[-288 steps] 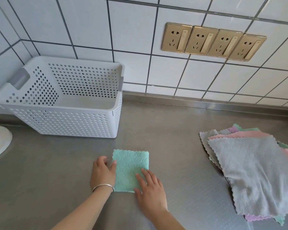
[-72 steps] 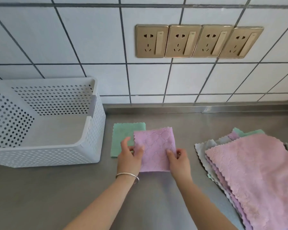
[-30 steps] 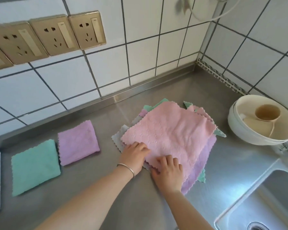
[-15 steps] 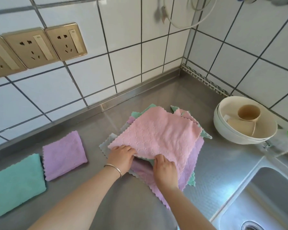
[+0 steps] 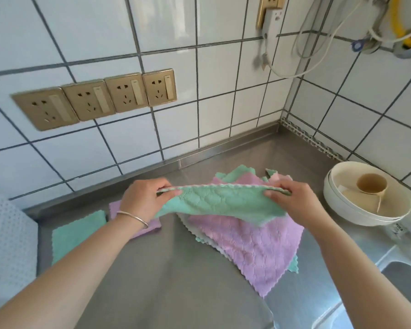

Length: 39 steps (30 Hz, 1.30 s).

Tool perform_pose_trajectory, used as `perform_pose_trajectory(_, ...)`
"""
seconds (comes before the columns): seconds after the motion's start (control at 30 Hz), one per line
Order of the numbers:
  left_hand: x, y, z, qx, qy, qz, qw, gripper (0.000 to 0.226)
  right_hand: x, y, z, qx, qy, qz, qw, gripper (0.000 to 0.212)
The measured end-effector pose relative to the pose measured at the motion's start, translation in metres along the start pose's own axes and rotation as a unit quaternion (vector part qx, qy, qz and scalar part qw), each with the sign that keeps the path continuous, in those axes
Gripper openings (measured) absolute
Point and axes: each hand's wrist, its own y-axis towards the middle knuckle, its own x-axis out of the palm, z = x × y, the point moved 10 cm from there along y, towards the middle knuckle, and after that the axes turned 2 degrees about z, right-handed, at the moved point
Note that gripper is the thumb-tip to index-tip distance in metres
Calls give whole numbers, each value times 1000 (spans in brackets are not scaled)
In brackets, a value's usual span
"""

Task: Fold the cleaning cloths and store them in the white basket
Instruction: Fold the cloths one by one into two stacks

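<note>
A green cleaning cloth (image 5: 220,204) with a pink upper side hangs stretched in the air between both hands. My left hand (image 5: 145,199) pinches its left corner and my right hand (image 5: 292,198) pinches its right corner. Beneath it lies the pile of unfolded cloths (image 5: 249,243), a purple one on top. Two folded cloths rest on the counter to the left: a green one (image 5: 77,233) and a purple one (image 5: 133,218), partly hidden by my left wrist. Only a corner of the white basket (image 5: 8,236) shows at the left edge.
White bowls (image 5: 365,205) holding a beige cup (image 5: 371,184) stand at the right by the wall. A sink (image 5: 403,281) opens at the lower right. Gold sockets (image 5: 95,99) and hanging cords (image 5: 318,43) are on the tiled wall. The steel counter (image 5: 176,281) spreads in front.
Both hands have lifted the pink-and-green cloth off the pile and spread it in the air. The purple cloth now tops the pile. The view has tilted up and left.
</note>
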Motion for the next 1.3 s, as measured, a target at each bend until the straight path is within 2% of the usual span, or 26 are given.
perform_pose_trajectory(0.07,-40,-23,-11,-41,-100,-7,994,26,11,-9,-24,7,171,-52,984,23)
perform_pose_trajectory(0.13,-83,-51,-26,-72,-196,0,978,26,36,-17,-49,17,323,-133,937,46)
perform_pose_trajectory(0.2,-119,-76,-45,-92,-249,16,964,11,64,-22,-75,17,405,-188,895,41)
perform_pose_trajectory(0.23,-133,-90,-58,-109,-258,22,960,6,82,-26,-88,23,418,-207,884,42)
perform_pose_trajectory(0.3,-139,-111,-94,-162,-291,29,943,11,115,-29,-98,46,411,-218,884,49)
perform_pose_trajectory(0.4,-143,-146,-150,-249,-307,77,915,4,164,-39,-114,73,365,-224,901,16)
perform_pose_trajectory(0.47,-146,-166,-178,-283,-325,104,896,13,186,-45,-120,77,330,-226,913,19)
perform_pose_trajectory(0.6,-174,-192,-186,-264,-346,147,888,22,201,-50,-137,35,317,-223,921,22)
perform_pose_trajectory(0.67,-181,-208,-181,-252,-364,157,883,18,203,-51,-133,20,326,-232,916,23)
perform_pose_trajectory(0.7,-177,-218,-177,-248,-372,140,884,10,204,-55,-129,12,323,-245,914,24)
perform_pose_trajectory(0.8,-144,-257,-181,-268,-382,46,883,71,226,-72,-94,35,302,-311,901,28)
perform_pose_trajectory(0.83,-127,-271,-184,-279,-379,15,882,78,234,-82,-77,52,293,-335,894,27)
perform_pose_trajectory(0.9,-87,-302,-185,-297,-392,-57,869,74,248,-111,-38,93,249,-381,886,34)
perform_pose_trajectory(0.97,-43,-335,-186,-330,-393,-125,849,71,261,-136,14,144,197,-414,877,81)
perform_pose_trajectory(1.0,-20,-354,-189,-350,-390,-155,838,67,264,-149,37,175,174,-424,871,97)
perform_pose_trajectory(1.03,-1,-370,-192,-372,-386,-178,825,56,265,-159,61,203,157,-429,866,102)
perform_pose_trajectory(1.1,25,-397,-196,-408,-373,-212,806,26,265,-178,93,238,120,-447,854,100)
perform_pose_trajectory(1.17,40,-409,-199,-427,-348,-232,802,16,261,-187,109,251,69,-454,852,88)
perform_pose_trajectory(1.27,41,-400,-202,-441,-320,-225,808,21,263,-181,108,234,29,-436,869,26)
perform_pose_trajectory(1.3,39,-392,-205,-440,-308,-215,816,22,265,-172,108,222,17,-415,882,18)
